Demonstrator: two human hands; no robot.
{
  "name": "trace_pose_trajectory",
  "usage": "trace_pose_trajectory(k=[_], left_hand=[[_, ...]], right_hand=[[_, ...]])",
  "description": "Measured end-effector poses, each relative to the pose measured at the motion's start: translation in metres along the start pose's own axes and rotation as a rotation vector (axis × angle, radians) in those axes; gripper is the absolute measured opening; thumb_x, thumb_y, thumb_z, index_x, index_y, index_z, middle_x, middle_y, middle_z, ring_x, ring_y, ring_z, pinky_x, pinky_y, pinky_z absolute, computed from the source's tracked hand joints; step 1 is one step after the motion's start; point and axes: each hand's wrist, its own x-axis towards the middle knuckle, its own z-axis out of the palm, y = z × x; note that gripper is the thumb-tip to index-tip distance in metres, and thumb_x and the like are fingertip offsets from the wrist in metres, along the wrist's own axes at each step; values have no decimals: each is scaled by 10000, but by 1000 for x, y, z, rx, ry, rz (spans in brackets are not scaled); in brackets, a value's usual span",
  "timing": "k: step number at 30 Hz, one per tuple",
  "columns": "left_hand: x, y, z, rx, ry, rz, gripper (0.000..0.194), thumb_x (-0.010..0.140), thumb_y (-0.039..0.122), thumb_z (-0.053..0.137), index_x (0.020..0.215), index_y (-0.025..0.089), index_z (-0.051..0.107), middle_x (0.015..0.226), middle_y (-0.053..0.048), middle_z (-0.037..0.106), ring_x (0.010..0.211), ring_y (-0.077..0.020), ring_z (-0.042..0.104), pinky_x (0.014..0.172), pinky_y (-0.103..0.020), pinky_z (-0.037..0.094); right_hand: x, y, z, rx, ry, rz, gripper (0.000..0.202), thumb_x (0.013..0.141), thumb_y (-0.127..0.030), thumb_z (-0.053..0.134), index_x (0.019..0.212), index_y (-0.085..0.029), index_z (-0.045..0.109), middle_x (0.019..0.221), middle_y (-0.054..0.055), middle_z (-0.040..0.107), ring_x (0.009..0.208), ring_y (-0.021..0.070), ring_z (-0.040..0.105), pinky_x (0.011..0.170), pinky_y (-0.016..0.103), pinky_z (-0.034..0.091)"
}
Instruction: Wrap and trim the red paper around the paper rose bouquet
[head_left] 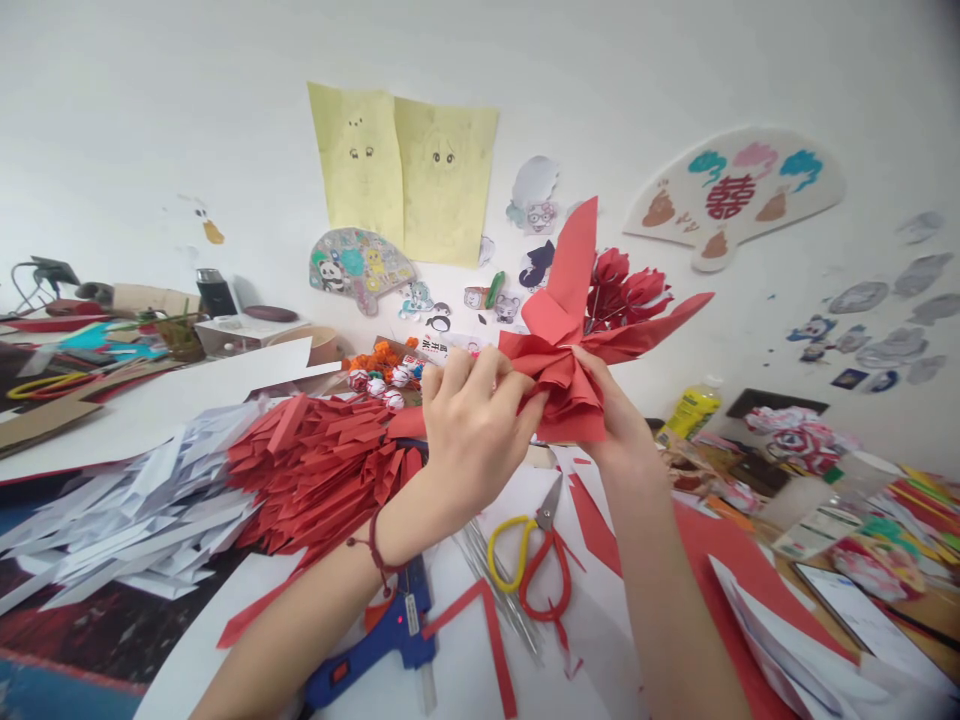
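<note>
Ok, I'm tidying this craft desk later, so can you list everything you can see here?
red paper flower: one, red, held up in both hands
red folded strips: a pile, red, desk left of centre
white folded strips: a pile, white, desk far left
scissors: one pair, yellow and red handles, desk under the hands
glue gun: one, blue, desk under the left forearm
bottle: one, yellow, desk right
yellow drawings: two sheets, yellow, wall
paper fans: two, patterned, wall
left hand: gripping the flower's base
right hand: gripping the flower from the right
</note>
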Motion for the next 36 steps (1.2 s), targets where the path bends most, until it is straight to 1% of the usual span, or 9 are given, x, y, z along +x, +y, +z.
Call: trace_pose_trajectory(k=[10, 15, 18, 21, 24, 28, 30, 32, 36], left_hand=[[3, 0, 1, -176, -17, -184, 202, 816, 200, 643, 635, 195, 552, 714, -15, 589, 753, -186, 450, 710, -356, 338], [5, -4, 0, -261, -31, -232, 224, 795, 139, 606, 595, 188, 519, 643, 3, 546, 690, -157, 428, 670, -323, 348], [6, -4, 0, -375, -52, -314, 237, 790, 122, 584, 572, 184, 514, 610, 14, 524, 644, -136, 435, 635, -297, 349], [7, -5, 0, -481, -92, -409, 204, 788, 140, 600, 592, 184, 563, 603, 26, 554, 624, -118, 474, 622, -272, 361], [7, -8, 2, -498, -114, -465, 128, 789, 207, 645, 663, 190, 624, 612, 40, 615, 577, -99, 503, 594, -252, 361], [6, -10, 5, -450, -97, -503, 225, 786, 345, 690, 638, 184, 635, 574, 31, 636, 516, -95, 522, 578, -245, 385], [5, -9, 7, -547, -140, -576, 245, 794, 369, 679, 636, 183, 662, 583, 9, 657, 535, -114, 564, 580, -244, 419], [4, -8, 9, -723, -176, -701, 218, 790, 372, 680, 694, 178, 705, 634, -16, 692, 587, -142, 619, 586, -244, 460], [3, -6, 14, -1012, -161, -950, 194, 760, 320, 696, 837, 148, 741, 612, -19, 677, 564, -143, 622, 519, -222, 449]], right_hand=[[4, 5, -3, -29, -62, -91, 249, 746, -414, 746, 919, -244, 691, 978, -34, 739, 954, 181, 673, 857, 304, 548], [3, 7, -1, -46, -55, -138, 305, 735, -441, 749, 958, -240, 697, 1077, -12, 729, 1038, 209, 661, 890, 323, 545], [3, 6, 0, -63, -81, -196, 327, 731, -454, 745, 970, -234, 702, 1084, -1, 730, 1079, 230, 652, 905, 337, 546], [2, 4, 1, -68, -100, -239, 336, 742, -463, 732, 985, -233, 703, 1098, 5, 727, 1116, 235, 637, 929, 342, 538], [1, 2, 1, -65, -86, -279, 337, 737, -471, 728, 979, -239, 700, 1120, 4, 719, 1139, 227, 625, 944, 334, 531], [1, 2, 3, -68, -77, -305, 354, 730, -503, 717, 979, -252, 693, 1138, 8, 711, 1146, 231, 621, 937, 347, 535], [2, 3, 4, -62, -71, -332, 344, 738, -502, 708, 981, -260, 689, 1121, 6, 714, 1145, 219, 620, 947, 342, 528], [2, 6, 5, -59, -59, -346, 338, 740, -497, 701, 989, -268, 684, 1107, 5, 716, 1149, 213, 617, 963, 350, 519], [2, 12, 9, -36, -33, -379, 331, 740, -470, 692, 1006, -273, 679, 1102, 7, 720, 1159, 209, 614, 1010, 371, 485]])
